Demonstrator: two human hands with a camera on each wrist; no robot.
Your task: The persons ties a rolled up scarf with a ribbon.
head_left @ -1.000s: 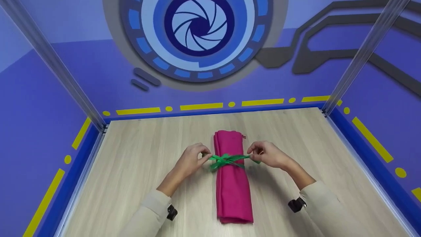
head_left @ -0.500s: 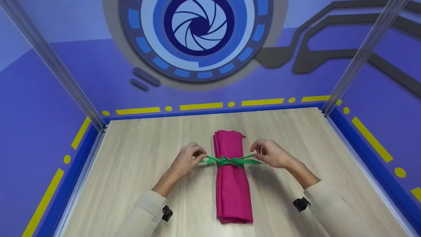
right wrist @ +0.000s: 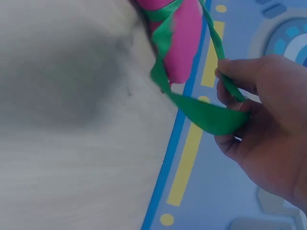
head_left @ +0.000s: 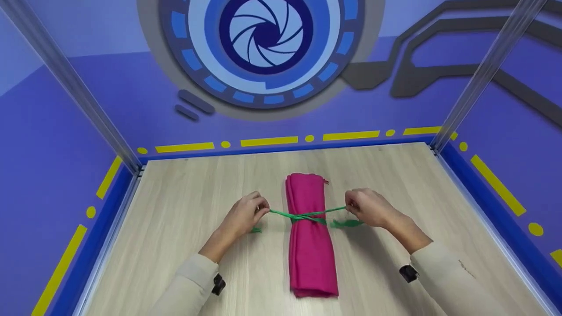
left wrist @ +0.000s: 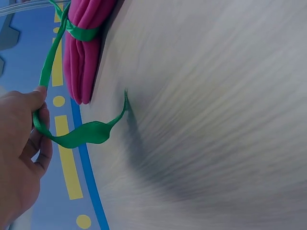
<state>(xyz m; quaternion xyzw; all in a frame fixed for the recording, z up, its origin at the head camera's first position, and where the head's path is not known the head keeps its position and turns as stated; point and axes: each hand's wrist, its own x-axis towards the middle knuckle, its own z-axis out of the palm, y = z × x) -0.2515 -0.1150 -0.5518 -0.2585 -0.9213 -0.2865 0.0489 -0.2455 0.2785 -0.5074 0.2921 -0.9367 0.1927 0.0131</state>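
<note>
A rolled magenta cloth [head_left: 311, 259] lies lengthwise on the table, with a green ribbon [head_left: 306, 217] wrapped and crossed around its middle. To the left of the roll, my left hand [head_left: 243, 215] pinches one end of the ribbon between thumb and fingers. On the other side my right hand [head_left: 373, 206] pinches the opposite end. Both stretches run taut from the crossing, above the table. In the left wrist view a loose tail of ribbon [left wrist: 86, 134] hangs past the fingers. The right wrist view shows a slack ribbon length [right wrist: 206, 115] looping from the hand back toward the roll.
The pale wooden table [head_left: 184, 188] is bounded by a blue patterned back wall [head_left: 272, 118] and blue side walls [head_left: 57, 153]. Metal posts [head_left: 478, 79] stand at the back corners. Each sleeve carries a small black device [head_left: 409, 273].
My hands have drawn apart, left hand to the left and right hand to the right. The loose loops over the roll have pulled into a tight, thin crossing. The roll has stayed put.
</note>
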